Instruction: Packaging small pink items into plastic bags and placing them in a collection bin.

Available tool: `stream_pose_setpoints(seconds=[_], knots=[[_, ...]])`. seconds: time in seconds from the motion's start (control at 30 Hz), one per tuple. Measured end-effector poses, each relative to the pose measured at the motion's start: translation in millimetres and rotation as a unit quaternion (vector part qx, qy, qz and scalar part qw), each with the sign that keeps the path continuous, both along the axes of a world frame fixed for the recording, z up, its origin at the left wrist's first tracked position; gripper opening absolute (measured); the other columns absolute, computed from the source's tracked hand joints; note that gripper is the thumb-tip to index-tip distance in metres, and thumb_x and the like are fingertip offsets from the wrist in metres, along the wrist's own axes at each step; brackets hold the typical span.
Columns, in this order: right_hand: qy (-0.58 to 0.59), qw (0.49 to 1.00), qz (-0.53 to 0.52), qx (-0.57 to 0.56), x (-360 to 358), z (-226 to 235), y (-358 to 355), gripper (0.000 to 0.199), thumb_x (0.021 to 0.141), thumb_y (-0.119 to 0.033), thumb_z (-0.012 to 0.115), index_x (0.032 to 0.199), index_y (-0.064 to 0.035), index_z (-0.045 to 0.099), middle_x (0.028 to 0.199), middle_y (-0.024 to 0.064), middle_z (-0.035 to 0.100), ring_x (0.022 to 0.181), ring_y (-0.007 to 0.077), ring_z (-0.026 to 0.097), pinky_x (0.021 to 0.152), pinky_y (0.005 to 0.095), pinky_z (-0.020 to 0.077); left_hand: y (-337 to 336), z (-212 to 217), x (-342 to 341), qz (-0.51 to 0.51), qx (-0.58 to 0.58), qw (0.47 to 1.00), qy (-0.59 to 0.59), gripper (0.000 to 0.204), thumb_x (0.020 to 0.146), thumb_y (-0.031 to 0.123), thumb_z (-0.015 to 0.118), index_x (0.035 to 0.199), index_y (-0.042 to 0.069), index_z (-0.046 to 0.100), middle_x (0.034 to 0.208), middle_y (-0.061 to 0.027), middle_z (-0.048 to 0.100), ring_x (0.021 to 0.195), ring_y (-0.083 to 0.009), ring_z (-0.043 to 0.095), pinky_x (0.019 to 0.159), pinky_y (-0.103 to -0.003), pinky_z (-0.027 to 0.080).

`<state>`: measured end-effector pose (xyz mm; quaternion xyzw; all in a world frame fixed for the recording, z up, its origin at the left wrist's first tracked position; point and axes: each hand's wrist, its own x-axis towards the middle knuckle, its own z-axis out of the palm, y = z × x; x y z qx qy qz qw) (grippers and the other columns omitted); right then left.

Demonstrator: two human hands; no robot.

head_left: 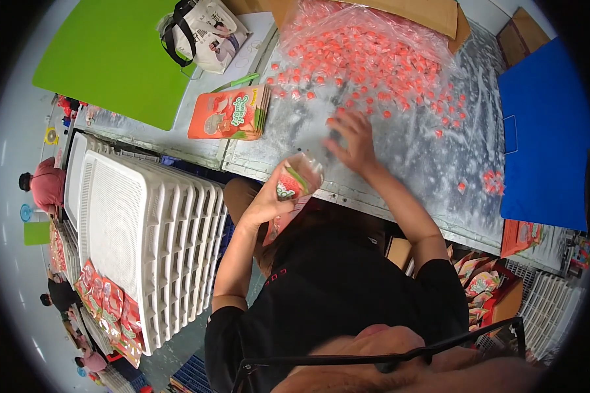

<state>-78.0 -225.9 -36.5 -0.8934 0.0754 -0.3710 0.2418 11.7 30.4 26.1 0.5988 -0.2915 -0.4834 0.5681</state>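
Observation:
My left hand (pixel 267 203) is closed around a red printed pouch (pixel 292 185) at the near edge of the metal table (pixel 400 157). The pouch's clear mouth faces the table top. To its right, my right hand (pixel 355 143) hovers over the metal with thumb and fingers apart and curved. A small red piece shows by its fingertips; whether they touch it I cannot tell. Beyond it spreads a heap of individually wrapped red candies (pixel 373 65), spilling from a clear plastic liner in a cardboard box (pixel 419 14). Flat pouches (pixel 226 112) lie stacked at the left.
Beside me on the left stand stacked white plastic trays (pixel 144 223), with filled pouches (pixel 108 304) near them. A green board (pixel 121 56), a white bag (pixel 210 36) and a blue panel (pixel 547 134) flank the work area. Other people (pixel 46 183) are farther left.

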Motion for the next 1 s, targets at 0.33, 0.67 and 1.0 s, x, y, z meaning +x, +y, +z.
stream_pose_setpoints(seconds=[0.33,0.67,1.0], knots=[[0.154,0.975,-0.127,-0.096,22.6,-56.3,-18.4,0.051,0.082,-0.049,0.07,0.119,-0.0136,0.068,0.14,0.0139,0.051,0.132,0.043,0.039,0.108,0.0664,0.0233,14.0,-10.6,-2.6,0.077,-0.021,0.997,0.009,0.092,0.066,-0.014,0.056,0.152,0.007,0.03,0.132,-0.003,0.049,0.119,-0.0131,0.048,0.094,-0.026,0.043],[0.074,0.992,-0.019,0.099,-39.3,-44.8,-19.0,0.047,0.088,-0.044,0.066,0.127,-0.017,0.065,0.14,0.0132,0.054,0.132,0.0435,0.041,0.11,0.0603,0.0279,20.2,-11.9,2.8,0.105,-0.008,0.994,-0.018,0.093,0.066,-0.014,0.055,0.153,0.007,0.028,0.127,-0.0051,0.053,0.113,-0.0137,0.053,0.095,-0.027,0.043],[0.221,0.969,-0.011,-0.108,-18.1,-29.0,16.3,0.047,0.087,-0.039,0.067,0.129,-0.0201,0.062,0.144,0.0098,0.047,0.135,0.0375,0.037,0.11,0.057,0.0287,13.4,-9.2,1.2,0.119,0.002,0.987,-0.107,0.092,0.064,-0.009,0.061,0.15,0.009,0.033,0.125,-0.0099,0.054,0.115,-0.0186,0.054,0.1,-0.031,0.043]])
